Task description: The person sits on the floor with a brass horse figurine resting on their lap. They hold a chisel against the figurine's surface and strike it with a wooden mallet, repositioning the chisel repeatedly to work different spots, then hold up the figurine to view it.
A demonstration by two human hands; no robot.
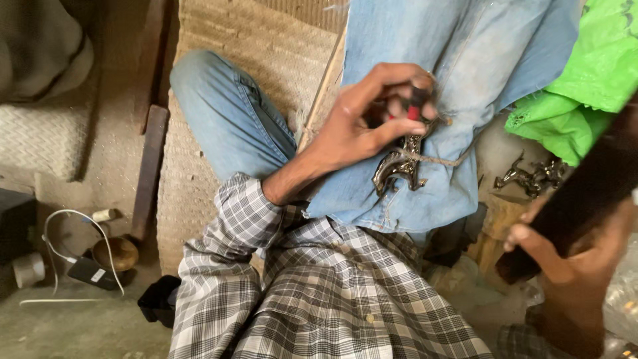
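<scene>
Down on the lap, the left hand (362, 123) is curled tight, thumb along the lower side and fingers (392, 73) bent over the top, pinching a small dark tool with a red tip (413, 106) against the top end of a dark metal figurine (401, 163). The grip is narrow — no gap shows between the fingertips and what they hold. The figurine lies on the blue denim knee (452, 80), its long axis running from upper right near the fingertips down to lower left, where a shiny curved end points toward the checked shirt (319, 286). A thin cord (435, 159) crosses its middle and trails right over the denim.

At the right edge, the right hand (565, 266) is wrapped round the lower end of a long dark wooden bar (585, 193), fingers closed over it; the bar slants up to the right — blurred, so its surface is hard to read. More small dark metal figures (531, 176) lie beside the knee under a bright green bag (585, 73).
</scene>
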